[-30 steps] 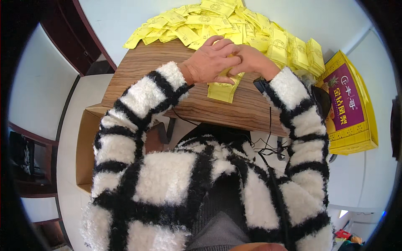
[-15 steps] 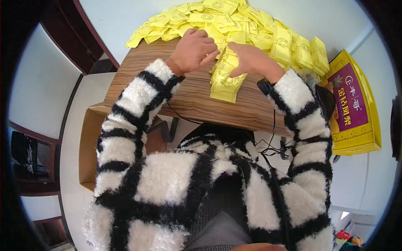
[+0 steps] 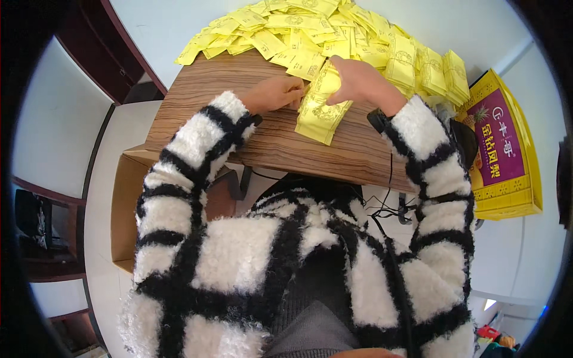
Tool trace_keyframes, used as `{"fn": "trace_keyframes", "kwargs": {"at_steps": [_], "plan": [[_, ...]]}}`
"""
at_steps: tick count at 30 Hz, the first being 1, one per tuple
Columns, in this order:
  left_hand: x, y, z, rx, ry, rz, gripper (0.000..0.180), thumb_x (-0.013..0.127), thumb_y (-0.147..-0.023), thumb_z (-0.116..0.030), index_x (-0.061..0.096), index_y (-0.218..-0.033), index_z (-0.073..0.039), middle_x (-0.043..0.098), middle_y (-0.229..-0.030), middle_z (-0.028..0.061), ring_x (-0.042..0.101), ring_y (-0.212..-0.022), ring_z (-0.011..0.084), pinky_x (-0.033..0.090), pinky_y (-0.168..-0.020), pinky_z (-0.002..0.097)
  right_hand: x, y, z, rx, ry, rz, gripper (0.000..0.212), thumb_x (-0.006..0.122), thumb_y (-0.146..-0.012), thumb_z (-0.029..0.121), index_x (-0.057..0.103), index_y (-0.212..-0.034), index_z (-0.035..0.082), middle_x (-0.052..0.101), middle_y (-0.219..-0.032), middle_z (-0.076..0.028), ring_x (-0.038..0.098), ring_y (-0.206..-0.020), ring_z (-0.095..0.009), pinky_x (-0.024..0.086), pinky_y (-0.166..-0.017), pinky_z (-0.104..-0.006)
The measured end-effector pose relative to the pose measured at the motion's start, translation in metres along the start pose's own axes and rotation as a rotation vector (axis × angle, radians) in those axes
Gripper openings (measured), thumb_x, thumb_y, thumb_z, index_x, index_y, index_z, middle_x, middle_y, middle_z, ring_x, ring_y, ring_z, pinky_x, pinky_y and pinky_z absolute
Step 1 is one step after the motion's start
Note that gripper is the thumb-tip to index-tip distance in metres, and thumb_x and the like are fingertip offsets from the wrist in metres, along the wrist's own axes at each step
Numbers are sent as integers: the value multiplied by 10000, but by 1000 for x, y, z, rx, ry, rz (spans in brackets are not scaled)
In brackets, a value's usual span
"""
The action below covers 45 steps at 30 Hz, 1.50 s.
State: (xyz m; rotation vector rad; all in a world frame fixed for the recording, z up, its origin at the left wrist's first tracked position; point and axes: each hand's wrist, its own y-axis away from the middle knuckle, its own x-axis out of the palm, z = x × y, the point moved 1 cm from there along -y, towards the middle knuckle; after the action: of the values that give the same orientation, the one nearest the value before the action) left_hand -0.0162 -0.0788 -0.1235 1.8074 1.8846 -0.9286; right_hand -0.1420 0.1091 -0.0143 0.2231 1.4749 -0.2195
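Observation:
My right hand (image 3: 365,85) is closed around the far right side of a stack of flat yellow packets (image 3: 322,118) with printed designs. The stack stands slightly tilted over the wooden table, its lower end toward me. Close to the left side of that stack is my left hand (image 3: 273,94), its fingers curled in and pressed together. Whatever those fingertips hold, if anything, is hidden. Just beyond both hands lies a large loose heap of similar yellow packets (image 3: 298,42).
Neat bundles of yellow packets (image 3: 401,62) stand at the table's far right. A yellow and purple carton (image 3: 501,149) is to the right of the table (image 3: 197,113). An open cardboard box (image 3: 123,209) sits at lower left, and black cables (image 3: 391,209) hang below the table edge.
My left hand has come down from above the stack to its left side, nearer to me. The stack has tilted a little, still in my right hand.

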Motion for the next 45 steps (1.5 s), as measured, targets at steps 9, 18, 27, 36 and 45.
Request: {"fn": "trace_keyframes", "kwargs": {"at_steps": [9,18,27,36,45], "plan": [[11,16,-59,72,-417,-171,276,622,-942,-353,590,-1042,-97,678,-875,96,656,-796,293,507,-710,390,-3,-28,-29,110,-39,92,798,850,-595,433,559,-1154,-57,671,-1040,-240,647,-978,-368,511,-842,-403],[0,7,-68,97,-365,-184,354,692,-870,-385,590,-1042,-92,654,-979,118,658,-850,352,524,-709,431,-4,-39,-39,166,-201,146,833,863,-564,421,578,-1184,-56,678,-1055,-223,654,-987,-323,514,-853,-368],[41,-6,-118,167,-531,-123,547,748,-799,-393,555,-1065,44,606,-1067,208,670,-877,362,546,-757,450,-7,-47,-30,280,-136,147,869,860,-560,445,601,-1207,-74,684,-1069,-229,662,-963,-309,528,-820,-362],[82,-37,-138,49,-490,-100,699,730,-817,-445,545,-1214,100,640,-1092,260,664,-921,386,546,-805,453,-2,-45,-35,204,-294,36,718,858,-563,485,729,-1013,-59,730,-965,-202,693,-838,-287,533,-751,-371],[90,-57,-80,201,-606,148,428,711,-815,-422,727,-858,3,690,-913,193,688,-832,364,560,-753,450,22,-57,-52,272,-458,24,642,866,-601,417,729,-1069,0,724,-1045,-164,671,-953,-255,512,-807,-344]]}}
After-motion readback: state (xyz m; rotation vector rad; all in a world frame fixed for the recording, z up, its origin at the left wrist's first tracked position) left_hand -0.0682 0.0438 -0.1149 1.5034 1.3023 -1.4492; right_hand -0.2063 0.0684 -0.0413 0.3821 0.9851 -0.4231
